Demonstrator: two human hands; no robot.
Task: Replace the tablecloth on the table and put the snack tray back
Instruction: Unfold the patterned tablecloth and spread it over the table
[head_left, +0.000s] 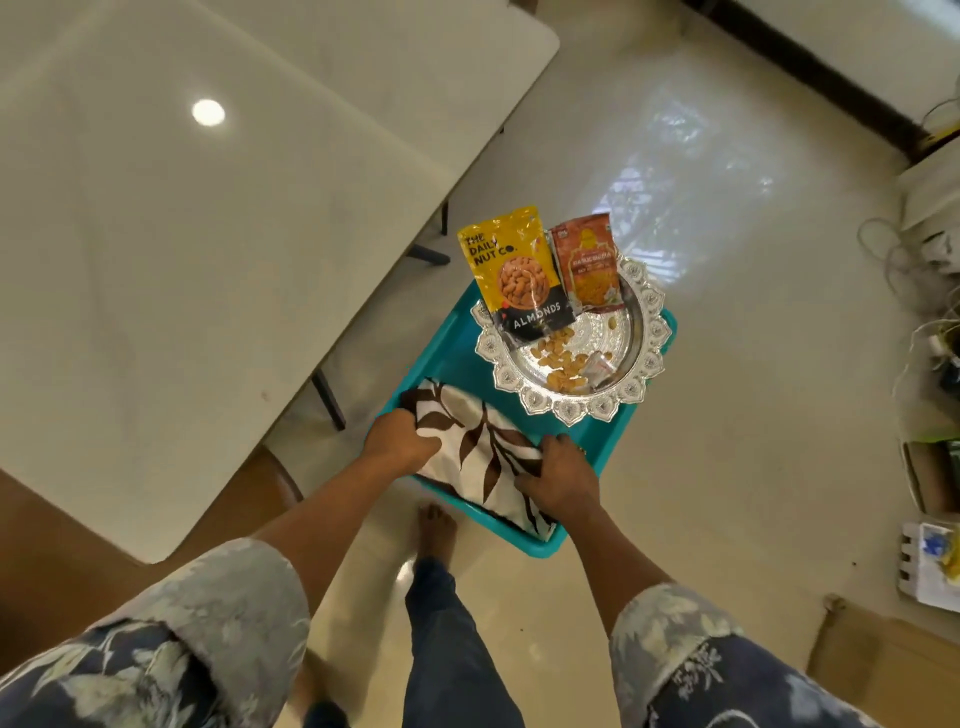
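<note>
Folded leaf-print tablecloth (483, 457) is gripped at its two ends by left hand (397, 441) and right hand (563, 480), inside teal plastic bin (618, 431) on floor. Silver snack tray (571, 358) with almonds pouch (514, 275) is seen in same bin. White table (182, 234) is bare, at left.

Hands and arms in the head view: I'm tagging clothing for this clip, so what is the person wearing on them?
Both forearms are bare, as are the left hand and right hand, with no gloves, watch or rings that I can make out. The sleeves are dark navy with a pale floral or leaf print, rolled back to show a lighter grey, faded-looking underside at the cuffs.
</note>
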